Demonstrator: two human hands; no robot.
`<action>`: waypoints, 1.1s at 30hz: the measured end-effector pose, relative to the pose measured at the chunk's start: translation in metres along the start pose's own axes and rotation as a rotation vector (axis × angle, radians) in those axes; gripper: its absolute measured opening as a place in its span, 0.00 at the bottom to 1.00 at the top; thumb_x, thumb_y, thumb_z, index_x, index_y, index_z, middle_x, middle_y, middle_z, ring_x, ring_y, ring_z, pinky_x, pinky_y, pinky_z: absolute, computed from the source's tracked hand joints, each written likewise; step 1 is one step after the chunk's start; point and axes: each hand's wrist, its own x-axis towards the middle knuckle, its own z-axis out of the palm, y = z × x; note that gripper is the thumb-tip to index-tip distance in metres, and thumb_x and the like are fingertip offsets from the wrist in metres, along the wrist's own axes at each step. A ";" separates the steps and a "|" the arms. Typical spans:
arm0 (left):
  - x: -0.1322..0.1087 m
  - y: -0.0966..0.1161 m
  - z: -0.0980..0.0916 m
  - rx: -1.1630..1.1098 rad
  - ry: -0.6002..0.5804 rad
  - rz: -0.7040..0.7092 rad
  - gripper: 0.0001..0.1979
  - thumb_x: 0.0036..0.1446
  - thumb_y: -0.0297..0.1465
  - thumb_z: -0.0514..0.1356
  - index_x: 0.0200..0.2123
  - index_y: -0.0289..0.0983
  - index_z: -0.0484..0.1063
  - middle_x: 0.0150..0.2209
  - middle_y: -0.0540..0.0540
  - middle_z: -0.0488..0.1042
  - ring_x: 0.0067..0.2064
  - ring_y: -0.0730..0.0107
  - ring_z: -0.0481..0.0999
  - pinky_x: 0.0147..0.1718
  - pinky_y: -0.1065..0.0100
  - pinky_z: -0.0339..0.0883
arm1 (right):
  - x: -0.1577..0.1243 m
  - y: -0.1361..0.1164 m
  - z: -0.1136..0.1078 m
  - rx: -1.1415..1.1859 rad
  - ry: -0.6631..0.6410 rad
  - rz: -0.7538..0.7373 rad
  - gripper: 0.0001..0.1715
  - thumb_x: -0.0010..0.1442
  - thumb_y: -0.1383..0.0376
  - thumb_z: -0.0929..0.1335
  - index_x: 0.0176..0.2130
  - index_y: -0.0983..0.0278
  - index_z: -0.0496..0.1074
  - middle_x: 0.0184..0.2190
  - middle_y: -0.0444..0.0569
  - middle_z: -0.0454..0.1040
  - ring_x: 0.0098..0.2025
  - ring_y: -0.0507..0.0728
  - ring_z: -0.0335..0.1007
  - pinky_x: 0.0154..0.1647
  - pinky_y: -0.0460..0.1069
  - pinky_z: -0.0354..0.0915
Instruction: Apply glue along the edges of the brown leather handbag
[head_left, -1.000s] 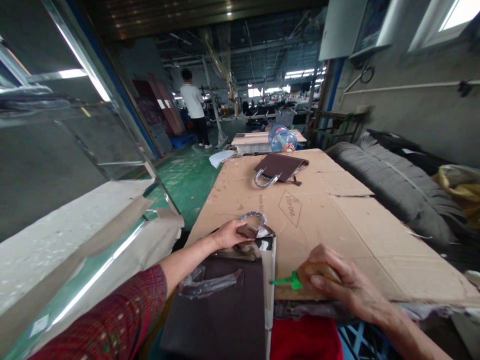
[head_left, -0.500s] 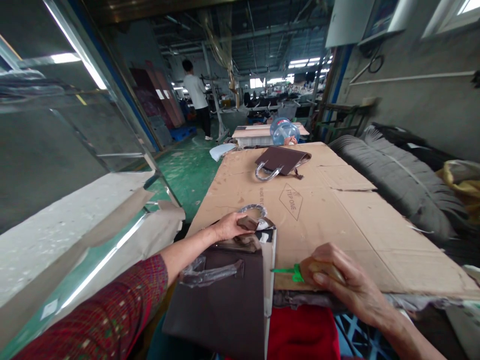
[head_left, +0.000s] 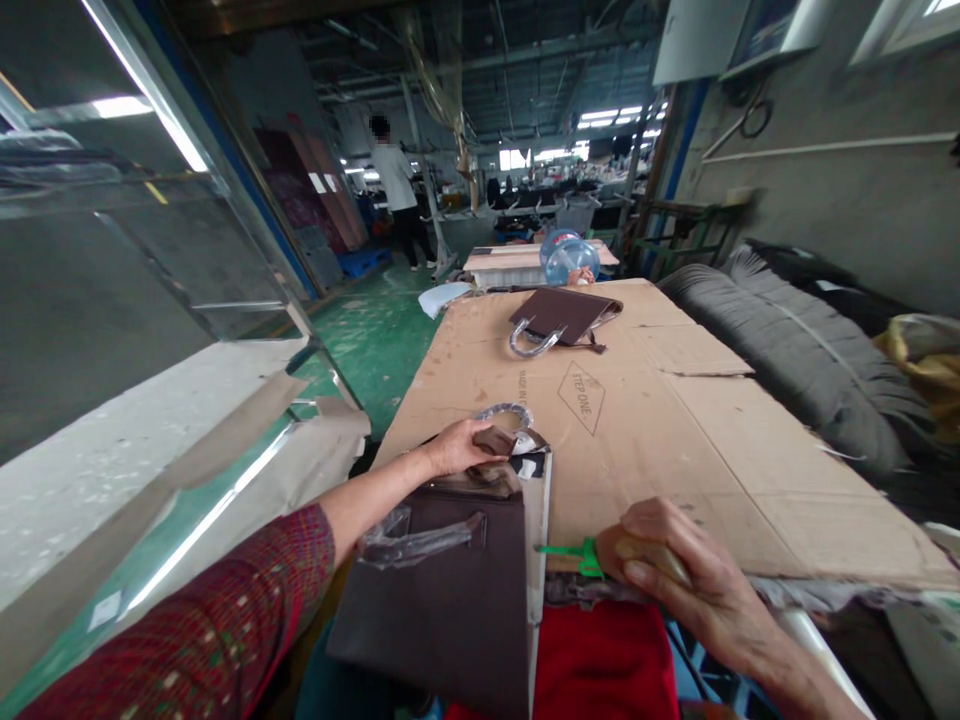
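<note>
Left hand (head_left: 457,449): fingers clamped on brown flap (head_left: 494,441)
Right hand (head_left: 671,560): fingers wrapped around green-tipped tool (head_left: 591,557)
Dark bag (head_left: 442,610): just below the left fingers
Second bag (head_left: 568,315): on counter (head_left: 637,430), beyond both hands' fingers

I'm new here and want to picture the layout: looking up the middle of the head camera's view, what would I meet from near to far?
Near dark brown bag → printed diamond on the cardboard → far brown bag → clear blue bottle.
</note>
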 end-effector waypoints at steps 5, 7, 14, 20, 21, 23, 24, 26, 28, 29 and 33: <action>0.000 -0.003 0.000 0.026 0.019 0.005 0.24 0.46 0.43 0.73 0.39 0.30 0.77 0.41 0.37 0.82 0.41 0.61 0.81 0.44 0.63 0.73 | -0.004 -0.006 -0.001 0.025 -0.082 0.006 0.07 0.73 0.64 0.66 0.51 0.56 0.67 0.44 0.42 0.70 0.46 0.47 0.70 0.45 0.42 0.66; 0.000 -0.001 0.001 0.033 0.017 0.026 0.23 0.47 0.42 0.72 0.38 0.30 0.77 0.40 0.38 0.82 0.40 0.61 0.81 0.45 0.63 0.72 | -0.006 -0.008 0.000 0.018 -0.032 -0.007 0.08 0.73 0.64 0.66 0.52 0.56 0.67 0.45 0.43 0.70 0.47 0.47 0.70 0.46 0.42 0.67; -0.002 0.009 0.002 0.040 0.002 0.059 0.21 0.48 0.42 0.72 0.38 0.30 0.78 0.40 0.37 0.82 0.41 0.58 0.82 0.47 0.59 0.74 | -0.009 -0.005 0.008 0.045 -0.047 0.026 0.08 0.73 0.64 0.66 0.52 0.56 0.66 0.45 0.46 0.71 0.47 0.51 0.70 0.45 0.46 0.69; -0.001 0.008 0.002 0.039 -0.022 0.049 0.23 0.48 0.43 0.71 0.40 0.30 0.77 0.40 0.37 0.82 0.42 0.59 0.82 0.46 0.61 0.74 | -0.012 -0.011 0.007 0.005 -0.093 0.041 0.07 0.73 0.64 0.65 0.52 0.55 0.67 0.45 0.46 0.71 0.45 0.51 0.71 0.43 0.47 0.69; -0.001 0.006 0.002 0.051 -0.017 0.039 0.24 0.48 0.43 0.71 0.41 0.29 0.77 0.40 0.37 0.82 0.41 0.59 0.82 0.45 0.62 0.74 | -0.013 -0.012 0.007 0.023 -0.138 0.061 0.07 0.74 0.63 0.65 0.51 0.54 0.67 0.44 0.44 0.70 0.44 0.50 0.71 0.43 0.47 0.69; -0.001 0.003 0.001 0.081 0.001 0.018 0.25 0.48 0.45 0.71 0.41 0.29 0.77 0.41 0.37 0.82 0.41 0.59 0.81 0.44 0.62 0.74 | -0.014 -0.014 0.006 0.032 -0.146 0.071 0.07 0.74 0.62 0.65 0.52 0.53 0.66 0.45 0.43 0.71 0.45 0.50 0.71 0.43 0.46 0.69; -0.001 0.001 0.001 0.094 0.010 0.009 0.25 0.48 0.45 0.71 0.40 0.29 0.78 0.41 0.37 0.82 0.41 0.59 0.81 0.44 0.61 0.73 | -0.015 -0.014 0.006 0.022 -0.110 0.061 0.08 0.74 0.63 0.65 0.52 0.54 0.66 0.46 0.43 0.71 0.46 0.50 0.71 0.44 0.46 0.69; -0.001 -0.001 0.000 0.105 0.020 0.000 0.25 0.48 0.45 0.71 0.41 0.29 0.78 0.42 0.38 0.82 0.42 0.58 0.81 0.46 0.61 0.73 | -0.016 -0.012 0.007 0.002 -0.036 0.031 0.10 0.73 0.63 0.66 0.53 0.55 0.66 0.47 0.44 0.70 0.48 0.50 0.70 0.46 0.45 0.69; -0.001 -0.002 0.000 0.097 0.015 -0.003 0.25 0.48 0.45 0.71 0.41 0.29 0.78 0.42 0.38 0.82 0.42 0.58 0.81 0.46 0.60 0.73 | -0.017 -0.009 0.009 -0.009 -0.020 0.015 0.10 0.72 0.64 0.67 0.52 0.56 0.66 0.47 0.45 0.70 0.48 0.50 0.70 0.46 0.44 0.69; -0.001 -0.002 0.000 0.088 0.008 -0.004 0.26 0.48 0.45 0.72 0.41 0.29 0.78 0.42 0.38 0.82 0.42 0.59 0.81 0.46 0.60 0.73 | -0.018 -0.008 0.010 -0.012 -0.021 0.016 0.10 0.72 0.64 0.67 0.52 0.56 0.66 0.47 0.46 0.70 0.48 0.50 0.70 0.46 0.45 0.69; -0.002 0.000 0.000 0.067 -0.001 -0.007 0.26 0.48 0.44 0.72 0.42 0.28 0.78 0.42 0.36 0.82 0.41 0.59 0.81 0.45 0.60 0.74 | -0.021 -0.008 0.014 -0.053 -0.026 0.037 0.11 0.73 0.64 0.66 0.54 0.55 0.65 0.49 0.47 0.69 0.50 0.52 0.70 0.47 0.46 0.70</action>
